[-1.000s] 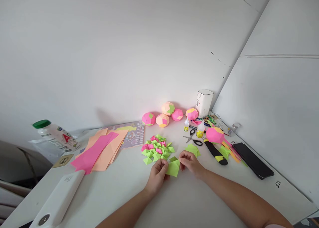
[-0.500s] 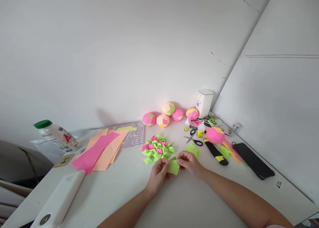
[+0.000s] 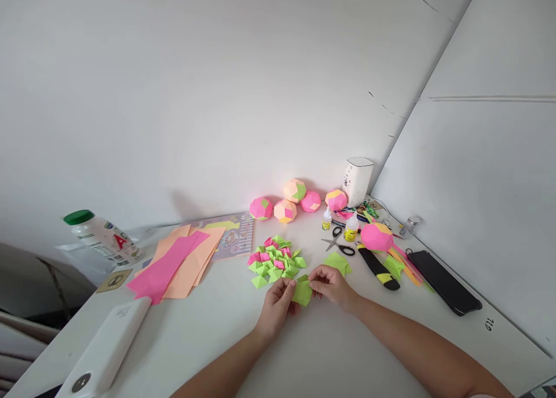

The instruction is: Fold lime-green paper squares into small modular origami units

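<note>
Between both hands is a green paper square (image 3: 302, 294), partly folded along its top. My left hand (image 3: 278, 303) pinches its left side between thumb and fingers. At its upper right corner the fingers of my right hand (image 3: 329, 285) are closed on the paper. Just beyond the hands lies a pile of small folded green and pink paper pieces (image 3: 278, 260). Several loose green paper sheets (image 3: 337, 262) rest behind my right hand. Scissors (image 3: 337, 243) with black handles lie open farther back.
Faceted paper balls (image 3: 285, 211) sit along the wall. Glue bottles (image 3: 351, 229), a cutter knife (image 3: 379, 267) and a black phone case (image 3: 445, 282) are to the right. Leftward are pink and orange paper strips (image 3: 167, 267), a notebook (image 3: 237, 236), a bottle (image 3: 102, 238) and a white device (image 3: 106, 351).
Both hands have drawn closer together around the green paper, my right hand shifting slightly left. The paper's top edge is folded a little differently. The camera view has moved slightly.
</note>
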